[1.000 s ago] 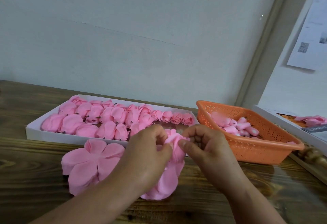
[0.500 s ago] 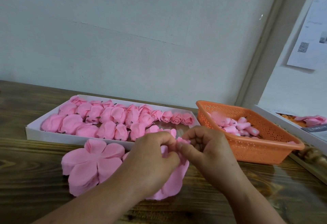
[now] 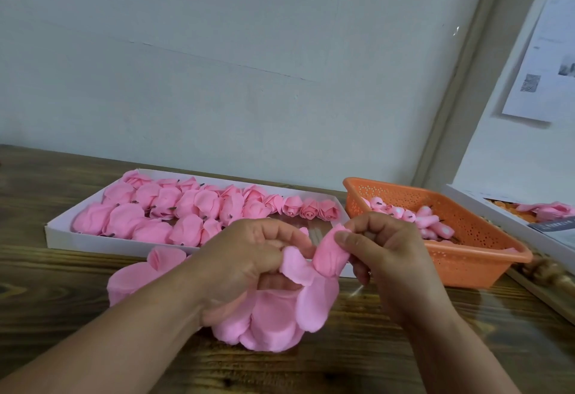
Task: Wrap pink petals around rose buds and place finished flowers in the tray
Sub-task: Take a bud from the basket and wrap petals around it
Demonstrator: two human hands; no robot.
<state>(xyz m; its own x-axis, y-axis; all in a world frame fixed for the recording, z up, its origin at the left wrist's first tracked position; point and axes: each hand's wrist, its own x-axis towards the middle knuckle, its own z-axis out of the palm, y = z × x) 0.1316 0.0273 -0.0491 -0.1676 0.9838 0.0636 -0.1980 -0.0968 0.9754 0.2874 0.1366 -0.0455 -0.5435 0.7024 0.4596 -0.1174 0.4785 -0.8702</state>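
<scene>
- A dark, strongly grained wooden table [image 3: 62, 284] ran up to a pale, matt plastered wall [image 3: 249, 67]; a grey frame strip rose at the right, and beside it a printed paper sheet [image 3: 547, 60] hung on a second wall.
- A shallow white cardboard tray [image 3: 59, 232] lay along the table's far edge, left of centre; it held finished flowers [image 3: 161, 210] in soft pink, packed from its left end to near its right end, three tight rosettes standing last in the back row.
- An orange perforated plastic basket [image 3: 466, 256] sat just beside the tray's right end; pink rose buds [image 3: 426, 216], small and rounded, lay heaped against its far left corner.
- Another flat white box [image 3: 513, 222] with pink pieces lay at the table's right edge, partly cut off.
- The left hand [image 3: 245, 266] had its fingers curled over a pink petal sheet [image 3: 273, 322], gripping its upper lobes; the rounded, thin, foam-like lobes drooped down to the table near its front edge.
- The right hand [image 3: 385, 256] pinched a rolled petal [image 3: 329, 256] between thumb and forefinger, the other fingers curled in; it probably enclosed a bud, though none showed.
- A second flat petal sheet [image 3: 137, 275], five-lobed as far as it showed, lay on the table against the tray's front wall, partly under the left forearm.
</scene>
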